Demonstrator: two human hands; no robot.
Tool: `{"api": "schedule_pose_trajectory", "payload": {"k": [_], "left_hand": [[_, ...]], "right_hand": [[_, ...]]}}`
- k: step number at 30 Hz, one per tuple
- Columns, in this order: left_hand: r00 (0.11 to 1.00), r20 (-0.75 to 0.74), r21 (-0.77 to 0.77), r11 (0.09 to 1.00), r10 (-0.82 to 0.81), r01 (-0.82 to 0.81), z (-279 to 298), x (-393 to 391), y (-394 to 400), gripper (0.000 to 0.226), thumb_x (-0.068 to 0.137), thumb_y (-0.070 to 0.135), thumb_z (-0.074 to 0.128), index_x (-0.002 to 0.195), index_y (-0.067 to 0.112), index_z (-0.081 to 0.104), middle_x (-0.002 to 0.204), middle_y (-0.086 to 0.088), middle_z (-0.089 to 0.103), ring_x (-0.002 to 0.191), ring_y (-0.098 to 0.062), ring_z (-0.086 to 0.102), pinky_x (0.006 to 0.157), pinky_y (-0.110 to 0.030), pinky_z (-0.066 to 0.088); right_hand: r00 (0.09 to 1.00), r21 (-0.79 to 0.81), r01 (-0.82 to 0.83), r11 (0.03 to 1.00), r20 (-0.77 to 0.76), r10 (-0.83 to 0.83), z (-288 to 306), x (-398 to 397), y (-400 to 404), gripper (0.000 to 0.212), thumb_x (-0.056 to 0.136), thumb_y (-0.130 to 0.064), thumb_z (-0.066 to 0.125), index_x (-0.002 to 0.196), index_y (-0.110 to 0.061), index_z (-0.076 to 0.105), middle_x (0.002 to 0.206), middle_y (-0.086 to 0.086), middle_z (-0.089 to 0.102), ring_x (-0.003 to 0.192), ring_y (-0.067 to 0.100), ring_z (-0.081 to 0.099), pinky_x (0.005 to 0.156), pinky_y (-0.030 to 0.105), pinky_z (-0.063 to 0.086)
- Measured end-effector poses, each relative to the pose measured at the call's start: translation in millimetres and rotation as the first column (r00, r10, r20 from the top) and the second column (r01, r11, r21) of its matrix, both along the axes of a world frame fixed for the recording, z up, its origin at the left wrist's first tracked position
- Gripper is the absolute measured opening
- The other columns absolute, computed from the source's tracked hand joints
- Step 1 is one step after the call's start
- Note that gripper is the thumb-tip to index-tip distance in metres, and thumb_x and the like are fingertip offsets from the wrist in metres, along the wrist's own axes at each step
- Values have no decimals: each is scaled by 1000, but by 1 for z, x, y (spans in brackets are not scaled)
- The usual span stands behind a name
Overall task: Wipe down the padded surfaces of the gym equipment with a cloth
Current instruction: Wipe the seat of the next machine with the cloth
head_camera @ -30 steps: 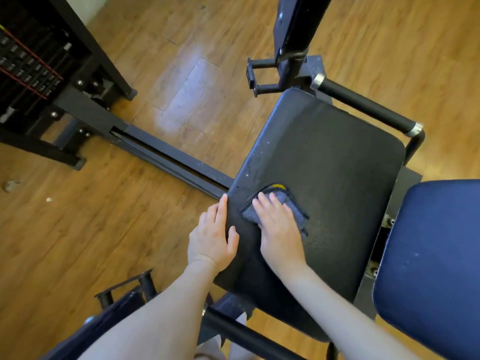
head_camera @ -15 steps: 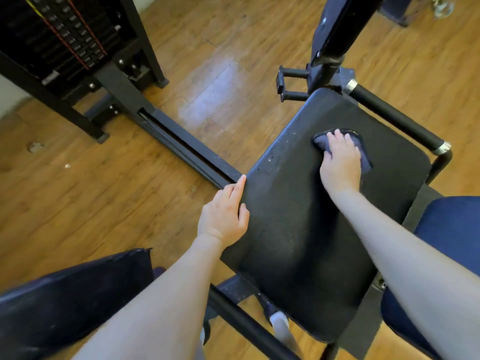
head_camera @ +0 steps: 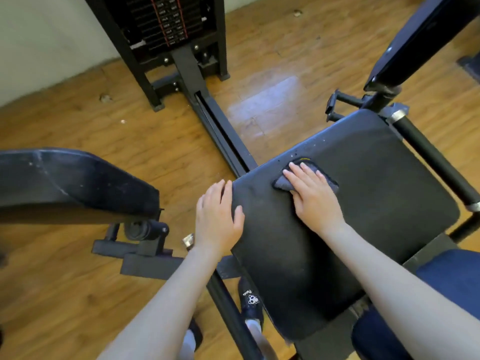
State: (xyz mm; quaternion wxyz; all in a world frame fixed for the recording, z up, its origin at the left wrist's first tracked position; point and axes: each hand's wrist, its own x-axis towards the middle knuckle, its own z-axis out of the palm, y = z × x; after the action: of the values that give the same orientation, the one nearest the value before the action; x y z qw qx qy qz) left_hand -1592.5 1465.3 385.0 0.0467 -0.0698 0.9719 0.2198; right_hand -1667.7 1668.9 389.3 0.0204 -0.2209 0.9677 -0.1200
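From the head camera, the job looked partly done, as far as I could judge. The right hand [head_camera: 315,197] lay flat on the gray cloth [head_camera: 330,179], fingers straight and close together, pressing it down on the black seat pad [head_camera: 376,193]. The cloth sat near the far left corner of that pad, close to the edge. The left hand [head_camera: 217,216] was open too. Its fingers were straight and rested along the left edge of the pad, and its thumb lay on top of the pad. It held nothing.

I could not tell which parts of the seat pad were already clean. A few small pale specks still showed near the far edge, just beyond the cloth, so that strip probably needed more rubbing. Another dark pad [head_camera: 78,183] stood off to the left, well apart from the hands, and it looked dusty and scuffed. A blue pad [head_camera: 446,271] poked in at the right, beside the seat. These likely still needed wiping.

The seat pad looked flat, dull and a bit bumpy, so the cloth should slide on it easily.

The room had a shiny wood floor [head_camera: 272,100] with little crumbs on it. A black weight stack [head_camera: 166,22] stood by a pale wall. A black handle bar [head_camera: 436,162] ran along the right side of the seat.
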Motion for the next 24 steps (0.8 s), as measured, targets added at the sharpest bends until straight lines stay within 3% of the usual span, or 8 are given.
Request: {"api": "schedule_pose_trajectory", "payload": {"k": [2, 4, 7, 9, 12, 14, 18, 24], "left_hand": [[994, 96, -21, 999, 45, -44, 1, 34, 4, 71, 93, 41, 38, 150, 6, 14, 158, -10, 11, 146, -23, 5, 116, -37, 2], [984, 153, -44, 995, 96, -90, -2, 58, 9, 82, 88, 54, 23, 149, 7, -4, 159, -8, -5, 144, -19, -15, 112, -33, -12], [977, 180, -56, 993, 116, -108, -3, 72, 14, 89, 78, 63, 10, 143, 7, -14, 156, -8, -13, 140, -20, -21, 110, -33, -17], [977, 196, -62, 995, 88, -77, -4, 74, 13, 91, 76, 67, 7, 142, 10, -18, 152, -5, -21, 140, -19, -24, 109, -32, -20], [973, 226, -103, 994, 53, -30, -5, 77, 10, 92, 82, 67, 16, 146, 4, -3, 156, -10, -4, 144, -23, -7, 113, -38, -8], [969, 246, -147, 989, 33, 3, -7, 78, 9, 89, 84, 63, 30, 144, -3, 25, 152, -18, 26, 142, -29, 22, 113, -46, 14], [971, 238, -171, 985, 37, 5, -7, 76, 11, 85, 83, 60, 36, 138, -5, 40, 144, -20, 41, 135, -31, 38, 108, -49, 25], [971, 233, -187, 982, 57, -12, -4, 78, 12, 84, 83, 59, 36, 135, -6, 44, 142, -23, 42, 134, -34, 39, 111, -47, 28]], "right_hand": [[975, -65, 215, 974, 76, -210, 1, -3, -20, 46, 82, -12, 40, 124, -6, 57, 135, 11, 52, 126, 34, 47, 103, 51, 33], [969, -62, 242, 968, 70, -238, 2, 7, -50, 45, 80, -9, 44, 123, -4, 58, 134, 14, 53, 124, 37, 47, 100, 53, 36], [989, -29, -146, 989, 17, 146, -2, 36, -74, 47, 74, -3, 59, 120, -6, 60, 129, 11, 57, 119, 33, 53, 94, 52, 43], [912, 21, -408, 913, 43, 407, 0, 44, -69, 57, 67, -3, 71, 123, -9, 59, 131, 8, 56, 122, 30, 52, 98, 49, 41], [773, 121, -635, 763, 102, 626, 12, 19, -50, 60, 77, -6, 66, 134, -14, 49, 142, 5, 44, 133, 25, 39, 108, 40, 21], [784, 106, -616, 781, 179, 594, 11, -2, -52, 55, 91, -6, 47, 143, -18, 33, 153, 0, 25, 143, 20, 17, 112, 33, 2], [926, -13, -351, 936, 142, 350, 1, 10, -91, 50, 86, -3, 52, 135, -11, 46, 144, 7, 42, 137, 29, 32, 111, 46, 21], [714, 48, -700, 712, 68, 697, 1, 24, -56, 55, 77, -7, 61, 131, -14, 52, 139, 4, 49, 130, 26, 43, 105, 43, 26]]}}
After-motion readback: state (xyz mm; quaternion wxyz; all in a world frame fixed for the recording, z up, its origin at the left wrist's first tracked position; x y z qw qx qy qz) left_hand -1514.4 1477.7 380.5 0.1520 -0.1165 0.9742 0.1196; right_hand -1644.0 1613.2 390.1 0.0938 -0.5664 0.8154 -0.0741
